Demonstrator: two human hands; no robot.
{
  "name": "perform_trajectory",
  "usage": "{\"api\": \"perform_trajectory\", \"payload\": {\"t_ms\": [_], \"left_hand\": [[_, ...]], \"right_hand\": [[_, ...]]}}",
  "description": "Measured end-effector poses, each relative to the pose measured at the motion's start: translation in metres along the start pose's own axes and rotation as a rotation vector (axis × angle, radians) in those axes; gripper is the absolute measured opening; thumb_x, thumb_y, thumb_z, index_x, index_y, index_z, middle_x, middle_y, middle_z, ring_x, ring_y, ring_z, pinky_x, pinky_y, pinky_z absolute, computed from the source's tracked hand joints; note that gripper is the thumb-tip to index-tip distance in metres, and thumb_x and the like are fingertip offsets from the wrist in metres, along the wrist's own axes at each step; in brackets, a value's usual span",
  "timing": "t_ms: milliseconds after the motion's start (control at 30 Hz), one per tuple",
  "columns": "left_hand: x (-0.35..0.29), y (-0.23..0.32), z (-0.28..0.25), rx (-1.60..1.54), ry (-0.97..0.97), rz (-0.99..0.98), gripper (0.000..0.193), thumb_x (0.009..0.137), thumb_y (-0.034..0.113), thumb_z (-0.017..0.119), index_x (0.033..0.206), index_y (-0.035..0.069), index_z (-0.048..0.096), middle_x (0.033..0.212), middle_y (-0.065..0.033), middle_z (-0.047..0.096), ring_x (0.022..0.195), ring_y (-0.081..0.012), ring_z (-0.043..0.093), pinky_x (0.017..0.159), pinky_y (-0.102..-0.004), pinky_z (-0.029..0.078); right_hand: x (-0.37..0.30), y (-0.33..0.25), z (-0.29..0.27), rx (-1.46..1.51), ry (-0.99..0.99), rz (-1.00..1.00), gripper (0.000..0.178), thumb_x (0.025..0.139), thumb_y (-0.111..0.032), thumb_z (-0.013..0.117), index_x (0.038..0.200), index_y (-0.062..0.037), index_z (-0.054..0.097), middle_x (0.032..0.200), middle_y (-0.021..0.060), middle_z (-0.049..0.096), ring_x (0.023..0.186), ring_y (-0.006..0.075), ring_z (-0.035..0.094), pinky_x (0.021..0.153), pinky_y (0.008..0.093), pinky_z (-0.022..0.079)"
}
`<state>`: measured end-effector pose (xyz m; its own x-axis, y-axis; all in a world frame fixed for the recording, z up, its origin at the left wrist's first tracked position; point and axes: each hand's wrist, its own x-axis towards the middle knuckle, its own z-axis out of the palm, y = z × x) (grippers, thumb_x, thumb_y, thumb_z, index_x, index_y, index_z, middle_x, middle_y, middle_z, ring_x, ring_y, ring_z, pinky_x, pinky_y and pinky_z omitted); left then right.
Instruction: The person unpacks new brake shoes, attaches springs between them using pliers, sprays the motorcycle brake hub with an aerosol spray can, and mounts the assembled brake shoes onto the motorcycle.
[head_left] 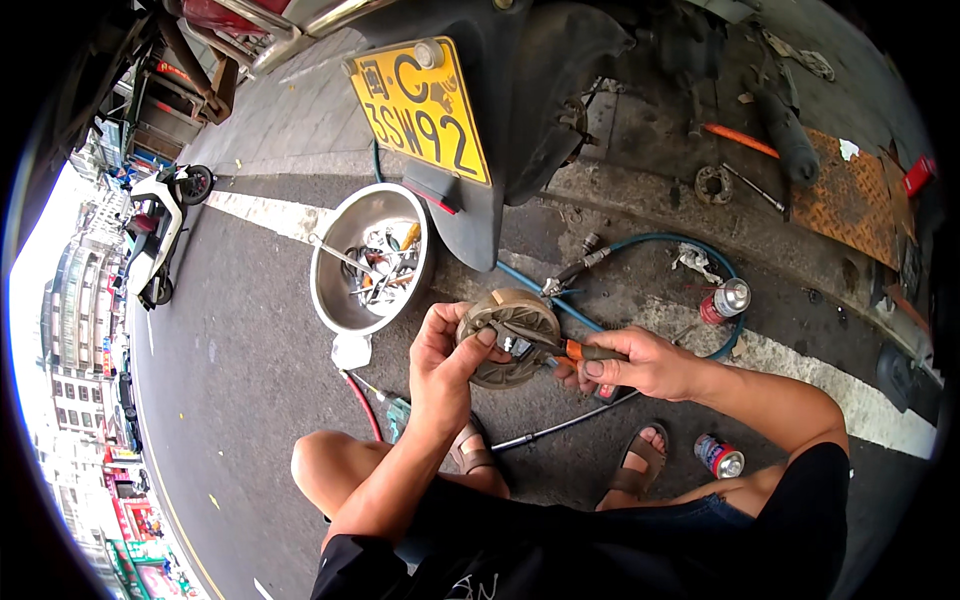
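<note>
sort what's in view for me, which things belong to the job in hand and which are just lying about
In use:
round metal part, in the left hand
orange-handled pliers, in the right hand

Apparently just lying about:
metal bowl of tools
upper spray can
lower spray can
orange bar

Yellow plate: two rows of large black characters, tilted; upper row a Chinese character, a raised dot and a Latin letter; lower row mixed numerals and letters; fixed above a black mudguard.
Shirt: black, with white, hand-style lettering near the lower edge of the view.
Can by blue hose: red printed label.
Can near the foot: red and pale printed label.
Street signs: red, pink and green panels, probably lettered, too small to read.
</note>
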<state>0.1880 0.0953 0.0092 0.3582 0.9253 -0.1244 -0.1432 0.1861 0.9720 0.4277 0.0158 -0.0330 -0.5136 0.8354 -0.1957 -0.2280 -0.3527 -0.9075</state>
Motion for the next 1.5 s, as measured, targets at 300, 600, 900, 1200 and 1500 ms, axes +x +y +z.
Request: {"api": "perform_trajectory", "payload": {"t_ms": [300,600,900,1200,1500], "left_hand": [[0.002,-0.005,0.004,-0.083,-0.026,-0.077,0.018,0.089,0.001,0.062,0.103,0.001,0.052,0.093,-0.0073,0.065,0.076,-0.0124,0.064,0.074,-0.0261,0.055],[0.004,0.002,0.001,0.056,-0.225,-0.029,0.037,0.086,-0.005,0.056,0.122,0.001,0.047,0.116,-0.0161,0.059,0.083,-0.0194,0.066,0.079,-0.0308,0.053],[0.013,0.022,-0.009,0.375,-0.405,-0.166,0.026,0.09,-0.006,0.06,0.115,-0.001,0.052,0.105,-0.0057,0.06,0.094,-0.0117,0.064,0.083,-0.0242,0.052],[0.007,0.014,-0.006,0.521,-0.372,-0.077,0.024,0.091,-0.005,0.06,0.111,0.001,0.049,0.099,-0.0059,0.061,0.089,-0.0101,0.063,0.078,-0.024,0.051],[0.002,-0.009,-0.012,0.129,-0.32,-0.085,0.025,0.092,-0.001,0.061,0.114,0.001,0.048,0.105,-0.0055,0.06,0.088,-0.0093,0.06,0.08,-0.0238,0.052]], "right_hand": [[0.0,0.005,-0.004,-0.074,0.043,0.01,0.042,0.097,-0.044,0.057,0.113,-0.0054,0.062,0.092,-0.0025,0.062,0.083,0.0065,0.057,0.061,0.0207,0.043],[-0.002,0.009,-0.007,-0.081,0.054,-0.005,0.039,0.097,-0.041,0.058,0.102,-0.0024,0.061,0.075,-0.0024,0.055,0.066,0.0051,0.049,0.058,0.0219,0.041],[-0.003,0.006,-0.01,-0.154,0.041,0.037,0.038,0.096,-0.039,0.061,0.1,-0.0017,0.063,0.072,-0.0041,0.051,0.066,0.0042,0.046,0.059,0.0221,0.039],[-0.003,0.009,-0.019,-0.187,0.015,0.075,0.038,0.095,-0.039,0.063,0.101,-0.002,0.064,0.074,-0.0038,0.054,0.069,0.0053,0.048,0.061,0.0238,0.042],[-0.004,0.012,-0.014,-0.201,0.005,-0.009,0.038,0.095,-0.036,0.062,0.109,-0.0013,0.064,0.088,-0.0003,0.06,0.08,0.0076,0.055,0.074,0.0251,0.047]]}}
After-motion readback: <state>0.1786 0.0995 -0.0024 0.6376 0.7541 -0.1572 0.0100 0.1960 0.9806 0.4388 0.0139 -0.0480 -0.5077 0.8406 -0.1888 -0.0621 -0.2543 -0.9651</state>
